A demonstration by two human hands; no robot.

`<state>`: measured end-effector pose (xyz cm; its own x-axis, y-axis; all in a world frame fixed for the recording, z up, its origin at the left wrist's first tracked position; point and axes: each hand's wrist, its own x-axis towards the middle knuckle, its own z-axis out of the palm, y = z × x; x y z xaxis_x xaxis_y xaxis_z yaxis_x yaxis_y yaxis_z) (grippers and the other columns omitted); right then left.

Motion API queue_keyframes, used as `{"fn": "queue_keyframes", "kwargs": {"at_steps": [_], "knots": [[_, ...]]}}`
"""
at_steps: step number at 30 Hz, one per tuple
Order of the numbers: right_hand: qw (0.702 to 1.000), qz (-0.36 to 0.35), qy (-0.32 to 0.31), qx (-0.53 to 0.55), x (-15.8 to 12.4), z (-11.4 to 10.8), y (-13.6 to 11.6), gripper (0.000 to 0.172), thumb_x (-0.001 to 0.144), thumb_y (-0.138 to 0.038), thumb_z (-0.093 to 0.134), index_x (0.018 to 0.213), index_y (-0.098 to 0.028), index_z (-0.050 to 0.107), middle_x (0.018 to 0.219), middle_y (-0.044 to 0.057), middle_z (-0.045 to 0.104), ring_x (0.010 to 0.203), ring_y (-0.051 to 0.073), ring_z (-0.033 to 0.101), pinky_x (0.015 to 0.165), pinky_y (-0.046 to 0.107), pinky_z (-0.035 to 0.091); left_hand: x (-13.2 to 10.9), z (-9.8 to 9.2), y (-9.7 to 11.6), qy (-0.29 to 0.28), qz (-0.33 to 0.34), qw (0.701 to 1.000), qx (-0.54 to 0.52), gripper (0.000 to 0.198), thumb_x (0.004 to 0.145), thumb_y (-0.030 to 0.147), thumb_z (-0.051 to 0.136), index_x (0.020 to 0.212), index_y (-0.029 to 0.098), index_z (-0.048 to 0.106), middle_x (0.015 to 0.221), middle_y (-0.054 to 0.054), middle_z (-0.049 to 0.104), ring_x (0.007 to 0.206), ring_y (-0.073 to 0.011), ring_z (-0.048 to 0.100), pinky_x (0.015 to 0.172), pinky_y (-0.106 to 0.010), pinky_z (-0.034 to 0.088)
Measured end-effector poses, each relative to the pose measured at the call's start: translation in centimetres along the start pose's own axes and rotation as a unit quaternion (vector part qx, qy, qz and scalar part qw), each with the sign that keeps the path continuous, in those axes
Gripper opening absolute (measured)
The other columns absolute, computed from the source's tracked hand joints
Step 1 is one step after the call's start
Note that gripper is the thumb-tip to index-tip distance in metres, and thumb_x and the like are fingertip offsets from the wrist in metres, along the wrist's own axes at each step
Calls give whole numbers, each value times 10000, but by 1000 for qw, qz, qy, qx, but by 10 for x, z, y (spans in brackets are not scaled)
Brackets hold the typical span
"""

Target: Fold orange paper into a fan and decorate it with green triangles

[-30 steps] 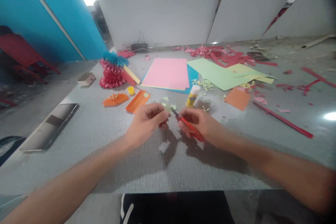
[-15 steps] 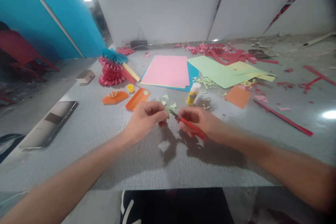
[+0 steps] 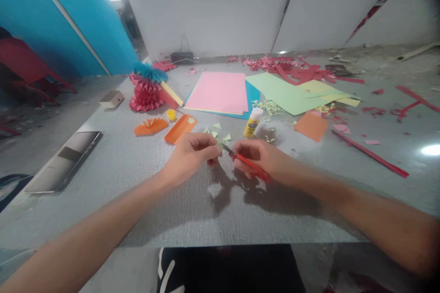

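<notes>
My left hand [image 3: 197, 152] pinches a small piece of light green paper [image 3: 219, 144], mostly hidden by the fingers. Closed around red-handled scissors [image 3: 252, 166], my right hand [image 3: 256, 155] points their blades left at that piece. Several light green paper scraps [image 3: 227, 137] lie just beyond the fingertips. An upright glue stick [image 3: 252, 123] with a white top and yellow label stands behind my right hand. Past my left hand rests a folded orange paper strip [image 3: 180, 129] bearing a small green flower shape [image 3: 190, 121]. Beside it are an orange paper fan [image 3: 150, 127] and a yellow cap [image 3: 171, 115].
Stacked pink sheets [image 3: 218, 93] and green sheets [image 3: 280, 91] lie at the back. A pleated red paper piece [image 3: 146, 96] stands back left, near a small box [image 3: 111, 100] and a phone [image 3: 65, 162]. Orange paper [image 3: 311, 126] and red strips [image 3: 371, 153] lie right.
Both hands stay almost in the same place, with the scissor blades still at the green paper. Nothing else on the table has visibly moved.
</notes>
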<state>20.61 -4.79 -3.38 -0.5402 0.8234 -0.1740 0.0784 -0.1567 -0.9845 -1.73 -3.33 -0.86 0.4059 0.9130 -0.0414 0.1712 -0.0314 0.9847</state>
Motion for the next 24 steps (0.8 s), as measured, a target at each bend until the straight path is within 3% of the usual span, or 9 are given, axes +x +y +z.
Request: {"fn": "queue_keyframes", "kwargs": {"at_steps": [14, 24], "knots": [[998, -4, 41, 53, -1, 9, 1, 399, 768, -463, 895, 848, -191, 614, 645, -55, 569, 538, 91, 525, 494, 226, 403, 0, 4, -3, -42, 8, 999, -16, 236, 856, 322, 685, 698, 147, 668, 640, -39, 676, 606, -128, 610, 611, -259, 493], [998, -6, 14, 60, 0, 9, 3, 385, 781, -455, 884, 840, -187, 614, 630, -57, 574, 527, 85, 510, 500, 224, 384, 0, 3, -3, -38, 24, 999, -1, 291, 866, 341, 674, 645, 153, 671, 621, -42, 669, 611, -137, 612, 618, -266, 492]]}}
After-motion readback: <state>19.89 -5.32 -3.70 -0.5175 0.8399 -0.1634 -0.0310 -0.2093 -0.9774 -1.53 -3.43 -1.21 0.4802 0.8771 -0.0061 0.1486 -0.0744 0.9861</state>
